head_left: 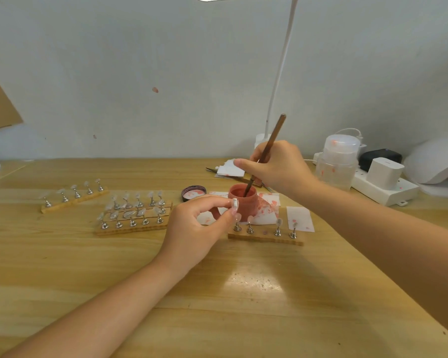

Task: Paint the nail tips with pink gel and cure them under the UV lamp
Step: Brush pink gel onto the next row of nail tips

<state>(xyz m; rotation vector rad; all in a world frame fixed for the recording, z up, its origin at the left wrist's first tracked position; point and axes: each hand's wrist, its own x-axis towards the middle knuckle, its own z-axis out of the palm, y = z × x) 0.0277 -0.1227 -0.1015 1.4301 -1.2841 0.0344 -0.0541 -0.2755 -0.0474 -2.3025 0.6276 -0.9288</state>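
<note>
I am watching the right hand point(277, 166) gripping a long brown wooden-handled brush point(265, 155), whose bristle end is dipping into the small open pink gel jar point(242, 202) at the middle of the pale wooden table point(243, 293). The left hand point(192, 228) is pinching a single clear plastic nail tip on its little silver stand point(234, 203) between thumb and fingertips, holding it up just in front of the jar.

To do this well, I am thinking the brush should be loading only a modest bead, wiping the excess on the jar's rim, then meeting the tip with the left hand steady and tilted toward the light. A thin, even coat looks wise, since pink smears are already marking the white paper sheets point(299, 218) beside the jar.

The white domed UV lamp point(435, 164) is sitting at the far right, cut off by the frame edge, so I cannot see its opening. The bristles are hidden inside the jar. On the nearest wooden strip holder point(265, 239), one slot is standing vacant between the stands; whether any tips there are painted I cannot judge. The other rows of clear tips point(132, 210) to the left appear unpainted.
</note>
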